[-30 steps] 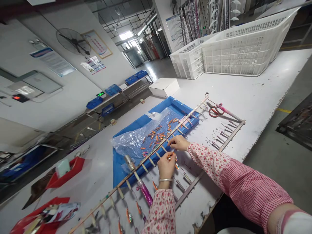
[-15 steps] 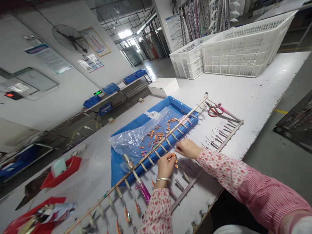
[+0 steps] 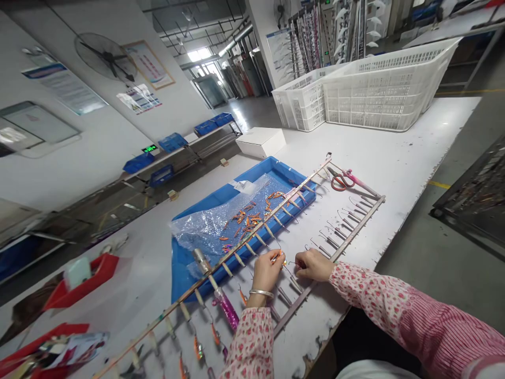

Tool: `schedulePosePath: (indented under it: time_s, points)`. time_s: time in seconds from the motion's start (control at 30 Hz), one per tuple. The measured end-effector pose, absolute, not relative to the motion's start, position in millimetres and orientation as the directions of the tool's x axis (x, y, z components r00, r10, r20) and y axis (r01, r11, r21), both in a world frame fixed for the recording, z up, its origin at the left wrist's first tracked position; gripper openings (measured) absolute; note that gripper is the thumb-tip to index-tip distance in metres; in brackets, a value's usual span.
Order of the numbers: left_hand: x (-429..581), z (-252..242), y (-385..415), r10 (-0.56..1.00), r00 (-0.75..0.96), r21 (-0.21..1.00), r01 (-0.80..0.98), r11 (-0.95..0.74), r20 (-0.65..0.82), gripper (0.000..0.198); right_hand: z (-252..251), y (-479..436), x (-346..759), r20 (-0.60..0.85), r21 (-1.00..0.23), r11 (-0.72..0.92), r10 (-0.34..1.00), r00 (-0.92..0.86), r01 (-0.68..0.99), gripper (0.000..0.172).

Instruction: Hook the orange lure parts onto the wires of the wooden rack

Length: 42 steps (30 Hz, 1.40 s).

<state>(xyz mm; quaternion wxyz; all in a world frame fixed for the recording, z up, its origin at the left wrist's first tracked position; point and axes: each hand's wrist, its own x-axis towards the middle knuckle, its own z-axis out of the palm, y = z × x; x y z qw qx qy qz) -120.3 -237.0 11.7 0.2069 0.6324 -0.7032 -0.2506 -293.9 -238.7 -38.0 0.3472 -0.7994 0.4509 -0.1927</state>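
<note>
Pale and scuffed, the worktable [image 3: 394, 152] runs away from me toward two white mesh baskets [image 3: 374, 89] and a small white box [image 3: 261, 141] at its far side. Laid flat across it is a long metal hanging rack [image 3: 357, 230], two rails joined by rows of short pegs, each with a thin hook of wire. Its far rail crosses the near edge of a blue tray [image 3: 181, 263]; the tray is lined with bubble wrap [image 3: 205, 223], on which loose lures [image 3: 246, 218] lie scattered.

My left hand [image 3: 267, 271] is between the two rails, fingers closed around a small orange lure [image 3: 276, 256] that pokes out past my fingertips (there may be more than one in there, too small to tell). A silver bracelet [image 3: 260, 292] sits on that wrist. My right hand [image 3: 314, 265] is just beside the left, near the closer rail, thumb and fingers pinched shut on a wire hook [image 3: 295, 263] whose end points toward the lure. Lure and hook are near each other, not quite touching as far as I can see.

To the left of my left forearm a glittery pink tool [image 3: 225, 305] lies across the rack, and farther that way a few hung lures [image 3: 196, 347] sit on their hooks. Red-handled scissors [image 3: 340, 181] lie at the rack's far right end, and a red bin [image 3: 94, 268] stands well off to the left
</note>
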Motion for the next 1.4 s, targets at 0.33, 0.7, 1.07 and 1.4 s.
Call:
schedulePosePath:
  time_s: [0.33,0.7,1.07,1.4]
  points:
    - [-125,8,-231,-0.988,-0.153,0.555,-0.823,0.119,-0.014,0.03,-39,-237,-293,0.03,-0.817,-0.29,-0.884,0.466,-0.498,0.012]
    - [-124,1,-233,-0.999,-0.012,0.646,-0.762,0.037,0.043,0.034,-28,-247,-300,-0.054,-0.699,-0.4,-0.797,0.601,-0.593,0.019]
    - [-138,14,-221,-0.983,-0.178,0.821,-0.566,0.075,-0.033,0.039,10,-269,-295,0.349,-0.789,-0.566,-0.732,0.585,-0.238,0.02]
    - [-143,26,-224,-0.959,-0.133,0.414,-0.881,0.231,0.252,0.025,7,-286,-298,-0.035,-0.935,-0.143,-0.874,0.485,-0.325,0.022]
